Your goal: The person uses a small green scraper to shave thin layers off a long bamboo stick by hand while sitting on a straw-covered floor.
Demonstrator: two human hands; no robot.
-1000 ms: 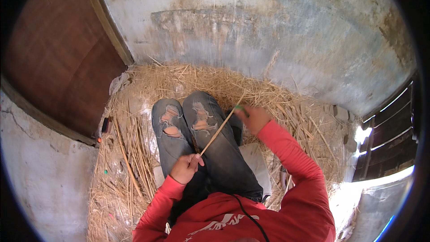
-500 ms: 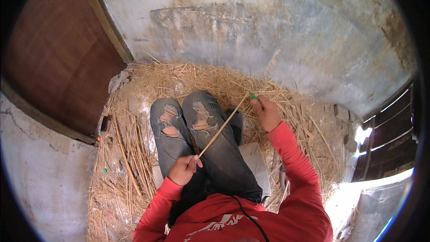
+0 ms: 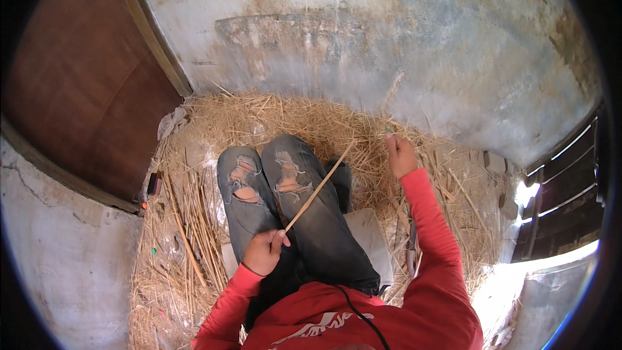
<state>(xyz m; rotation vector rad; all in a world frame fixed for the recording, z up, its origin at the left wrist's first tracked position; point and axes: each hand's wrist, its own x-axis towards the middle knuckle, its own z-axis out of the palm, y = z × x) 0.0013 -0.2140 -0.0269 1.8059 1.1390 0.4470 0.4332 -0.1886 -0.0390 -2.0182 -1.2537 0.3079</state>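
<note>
From my end I see the left hand [image 3: 262,254] pinching the near end of a stick [image 3: 322,185] that slants over the right thigh [image 3: 327,236], while the right hand [image 3: 402,157], clear of it, grips a small green thing [image 3: 389,131]. I judge this stick to be in progress, whole but maybe unfinished; whether the sticks [image 3: 188,230] lying at left are done or waiting, I can't tell.
</note>
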